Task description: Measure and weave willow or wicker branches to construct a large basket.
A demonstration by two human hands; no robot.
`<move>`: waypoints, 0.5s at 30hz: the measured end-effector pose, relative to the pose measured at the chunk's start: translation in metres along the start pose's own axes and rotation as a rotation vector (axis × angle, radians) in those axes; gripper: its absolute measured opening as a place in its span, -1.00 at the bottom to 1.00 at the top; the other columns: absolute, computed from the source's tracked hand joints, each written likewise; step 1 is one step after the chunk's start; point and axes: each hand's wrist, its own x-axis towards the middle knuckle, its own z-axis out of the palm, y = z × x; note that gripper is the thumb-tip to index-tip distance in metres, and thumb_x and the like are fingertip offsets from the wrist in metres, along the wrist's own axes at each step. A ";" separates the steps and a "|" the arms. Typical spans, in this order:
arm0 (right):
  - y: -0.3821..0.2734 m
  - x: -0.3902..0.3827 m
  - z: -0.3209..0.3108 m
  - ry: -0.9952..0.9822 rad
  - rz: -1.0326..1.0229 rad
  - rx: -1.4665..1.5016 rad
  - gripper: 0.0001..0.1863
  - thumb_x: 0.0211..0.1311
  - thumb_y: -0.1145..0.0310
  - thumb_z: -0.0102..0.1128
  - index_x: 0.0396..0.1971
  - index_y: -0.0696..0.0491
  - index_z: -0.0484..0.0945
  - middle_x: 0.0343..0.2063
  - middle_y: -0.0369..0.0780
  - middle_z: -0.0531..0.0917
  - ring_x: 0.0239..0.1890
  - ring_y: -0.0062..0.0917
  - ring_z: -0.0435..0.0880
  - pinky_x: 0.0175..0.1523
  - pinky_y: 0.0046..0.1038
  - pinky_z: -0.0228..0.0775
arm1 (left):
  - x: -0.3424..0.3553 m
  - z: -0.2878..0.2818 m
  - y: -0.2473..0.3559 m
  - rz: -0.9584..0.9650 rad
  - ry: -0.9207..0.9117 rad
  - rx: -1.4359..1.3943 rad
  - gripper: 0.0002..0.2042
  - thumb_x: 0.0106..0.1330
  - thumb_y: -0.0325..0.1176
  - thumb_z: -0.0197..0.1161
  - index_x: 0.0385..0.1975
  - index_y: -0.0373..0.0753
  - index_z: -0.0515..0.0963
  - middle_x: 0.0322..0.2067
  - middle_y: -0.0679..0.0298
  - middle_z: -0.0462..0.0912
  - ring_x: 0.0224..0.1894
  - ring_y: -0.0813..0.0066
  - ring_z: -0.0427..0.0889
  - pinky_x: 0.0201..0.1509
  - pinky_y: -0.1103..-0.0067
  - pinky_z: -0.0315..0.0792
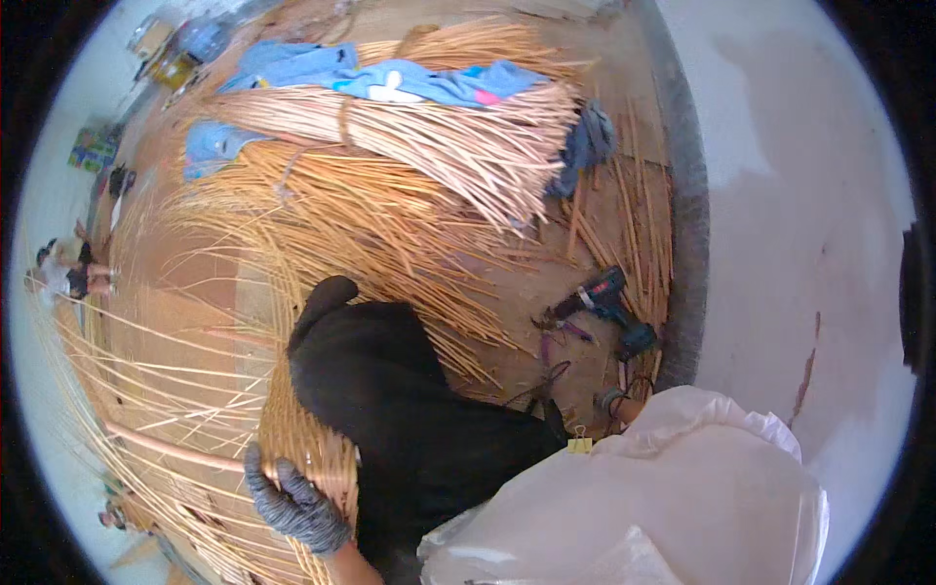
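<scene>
My left hand (pixel 297 507), in a grey glove, lies against a curved panel of woven cane (pixel 278 419) at the lower left. Its fingers are apart, bent slightly over the weave, near the end of a thicker pale rod (pixel 175 448). Long loose cane ends fan out leftward from the panel. My right hand (pixel 611 402), also in a grey glove, shows only in part beyond the edge of a white apron (pixel 643 497); its fingers are hidden. Dark thin loops, perhaps a cord, lie beside it. My black-clothed leg (pixel 380 370) stretches across the weave.
Bundles of cane (pixel 409 136) lie at the back, partly draped with a blue patterned cloth (pixel 429 83). A teal and black cordless drill (pixel 604 297) rests on the floor beside a purple-handled tool (pixel 564 336). A white wall (pixel 770 195) borders the right. One person (pixel 73 273) is far left.
</scene>
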 end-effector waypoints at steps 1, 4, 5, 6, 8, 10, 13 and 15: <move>0.012 -0.017 -0.015 0.012 0.033 0.006 -0.61 0.10 0.16 -0.12 -0.13 0.04 0.43 -0.18 -0.13 0.51 -0.13 -0.25 0.48 -0.06 -0.30 0.28 | 0.002 0.000 0.011 0.048 0.002 0.108 -0.63 0.23 -0.25 0.00 -0.09 -0.43 0.35 -0.10 0.00 0.42 -0.04 0.16 0.38 0.09 0.43 0.19; 0.034 -0.035 -0.042 0.031 0.079 0.025 -0.62 0.11 0.16 -0.12 -0.13 0.05 0.42 -0.18 -0.10 0.51 -0.12 -0.25 0.47 -0.04 -0.31 0.26 | 0.001 0.002 0.025 0.090 -0.041 0.295 -0.53 0.28 -0.16 -0.16 0.04 -0.41 0.20 0.02 -0.02 0.30 0.06 0.16 0.28 0.14 0.41 0.11; 0.035 -0.037 -0.050 0.036 0.082 0.027 -0.62 0.11 0.16 -0.13 -0.13 0.05 0.42 -0.18 -0.10 0.51 -0.11 -0.25 0.46 -0.03 -0.32 0.25 | -0.002 0.005 0.028 0.199 -0.063 0.428 -0.46 0.25 -0.05 -0.15 0.07 -0.39 0.17 0.03 -0.05 0.26 0.07 0.09 0.25 0.14 0.35 0.11; 0.032 -0.032 -0.058 0.055 0.069 0.035 -0.62 0.12 0.16 -0.13 -0.13 0.05 0.42 -0.18 -0.09 0.51 -0.11 -0.25 0.46 -0.03 -0.32 0.25 | -0.005 0.002 0.030 0.311 -0.062 0.562 -0.39 0.22 0.05 -0.15 0.09 -0.38 0.14 0.05 -0.09 0.23 0.08 0.02 0.23 0.13 0.29 0.11; 0.023 -0.016 -0.077 0.085 0.034 0.046 -0.62 0.12 0.16 -0.14 -0.13 0.06 0.41 -0.18 -0.08 0.50 -0.10 -0.25 0.45 -0.01 -0.33 0.24 | -0.013 -0.008 0.024 0.222 -0.103 0.678 -0.23 0.11 0.24 -0.16 0.14 -0.33 0.06 0.07 -0.17 0.14 0.09 -0.11 0.16 0.10 0.18 0.10; -0.004 0.020 -0.111 0.093 -0.013 0.046 -0.62 0.13 0.17 -0.14 -0.13 0.06 0.41 -0.18 -0.06 0.50 -0.10 -0.25 0.45 0.00 -0.34 0.23 | -0.021 -0.010 0.019 0.501 -0.009 0.631 -0.13 0.00 0.33 -0.11 0.15 -0.30 0.04 0.07 -0.24 0.09 0.08 -0.20 0.15 0.07 0.10 0.11; -0.109 0.131 -0.162 0.243 -0.143 0.028 -0.60 0.12 0.13 -0.13 -0.14 0.09 0.40 -0.22 -0.06 0.51 -0.12 -0.26 0.46 -0.01 -0.34 0.24 | -0.033 -0.003 0.016 0.475 0.009 0.710 -0.09 -0.06 0.32 -0.01 0.15 -0.30 0.02 0.08 -0.23 0.07 0.10 -0.21 0.14 0.06 0.04 0.11; -0.152 0.205 -0.179 0.315 -0.288 0.043 -0.61 0.10 0.24 -0.11 -0.09 0.11 0.35 -0.20 -0.05 0.49 -0.13 -0.25 0.47 -0.05 -0.33 0.30 | -0.035 -0.003 0.015 0.427 0.032 0.700 -0.14 -0.12 0.13 0.22 0.12 -0.30 0.08 0.12 -0.17 0.05 0.15 -0.14 0.08 0.15 0.11 0.03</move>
